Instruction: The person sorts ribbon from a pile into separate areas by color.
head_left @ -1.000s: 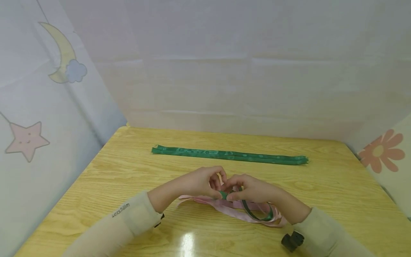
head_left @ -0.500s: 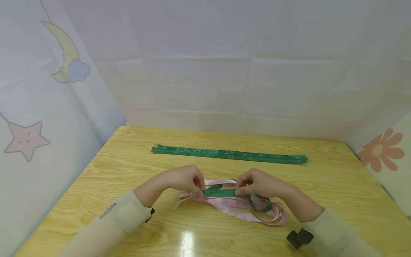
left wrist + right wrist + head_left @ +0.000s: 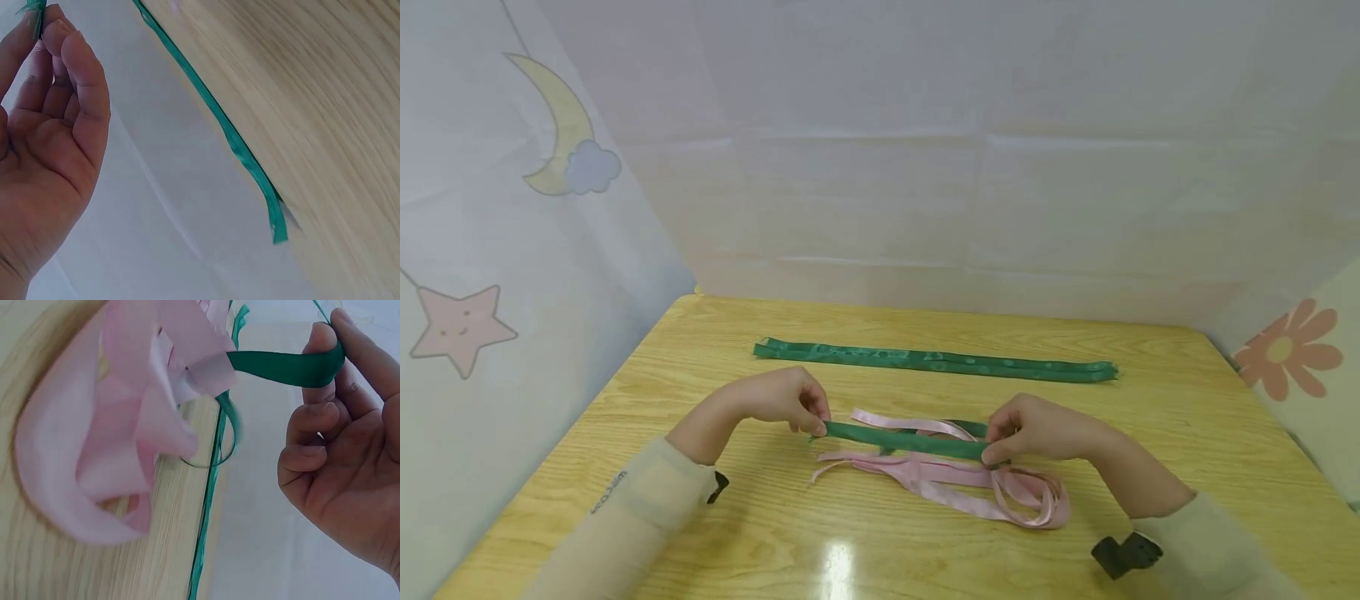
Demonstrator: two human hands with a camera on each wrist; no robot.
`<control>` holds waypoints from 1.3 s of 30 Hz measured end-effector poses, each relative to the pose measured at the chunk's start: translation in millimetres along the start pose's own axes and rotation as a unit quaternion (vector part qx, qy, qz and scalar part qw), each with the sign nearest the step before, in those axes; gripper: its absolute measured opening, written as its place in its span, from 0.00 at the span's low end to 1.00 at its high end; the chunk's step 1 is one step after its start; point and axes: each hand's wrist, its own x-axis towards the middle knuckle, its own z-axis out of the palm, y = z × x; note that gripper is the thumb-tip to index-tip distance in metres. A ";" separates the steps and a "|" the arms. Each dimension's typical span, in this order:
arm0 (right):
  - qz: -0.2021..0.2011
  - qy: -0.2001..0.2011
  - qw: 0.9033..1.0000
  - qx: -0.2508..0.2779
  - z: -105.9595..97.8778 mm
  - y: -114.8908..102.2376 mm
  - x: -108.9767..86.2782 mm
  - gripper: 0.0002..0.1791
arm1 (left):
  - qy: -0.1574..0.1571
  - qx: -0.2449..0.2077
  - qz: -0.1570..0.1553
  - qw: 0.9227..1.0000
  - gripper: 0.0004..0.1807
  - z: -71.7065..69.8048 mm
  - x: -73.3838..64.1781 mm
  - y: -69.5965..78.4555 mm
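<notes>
– Left hand [image 3: 784,397] and right hand [image 3: 1047,427] moved further apart since last frame. What do we hold?
– Both pinch the green ribbon [image 3: 904,439], stretched between them over the pink ribbon [image 3: 958,500]. We see a green strip [image 3: 940,362] behind, on the desk [image 3: 760,533].

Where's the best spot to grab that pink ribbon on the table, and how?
The pink ribbon is probably best pinched by its nearer loose tails, coming from the left and slightly above. They stick out freely there, while its right end is bunched in loops and the held green ribbon crowds the far side.
</notes>
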 end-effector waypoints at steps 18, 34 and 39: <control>0.045 0.053 0.997 0.022 -28.6 24.9 -46.1 0.12 | 0.031 -0.068 -0.069 0.995 0.05 -33.8 -31.4 -60.0; 0.083 0.084 0.992 0.045 -53.6 57.1 -92.7 0.14 | 0.071 -0.067 -0.116 0.988 0.10 -46.2 -45.6 -85.1; 0.092 0.101 0.990 0.047 -60.3 67.7 -103.0 0.15 | 0.112 -0.063 -0.133 0.983 0.11 -48.3 -44.3 -88.8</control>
